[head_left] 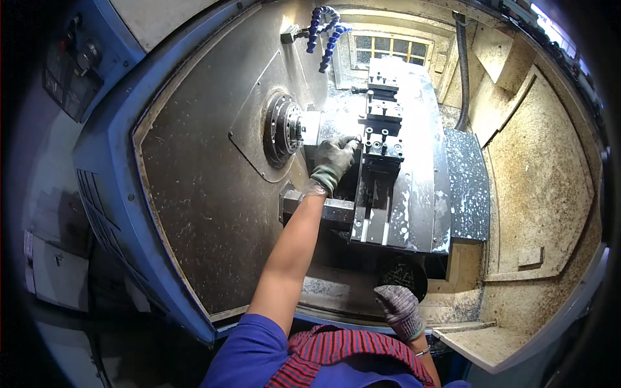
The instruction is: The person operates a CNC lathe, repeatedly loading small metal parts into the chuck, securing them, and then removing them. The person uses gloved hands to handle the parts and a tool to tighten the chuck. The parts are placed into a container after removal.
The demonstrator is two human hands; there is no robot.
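My left hand [334,158], in a grey-green work glove, reaches into a lathe between the round spindle chuck [283,129] and the row of black tool holders [383,143]. Its fingers are bent together at the edge of the nearest holder; whatever they pinch is too small to make out. Lower and to the right, my right hand [399,310] wears a speckled grey knit glove. It is closed at the near rim of a round black bowl [417,271], which has small metal bits inside. The glove hides part of that rim.
Blue segmented coolant hoses [331,40] hang above the chuck. The grey slide [417,194] carries the tool holders and is wet with white splashes. A dirty cream inner wall [537,174] stands at the right, a blue machine frame [107,152] at the left. A dark hose [463,77] runs down the back.
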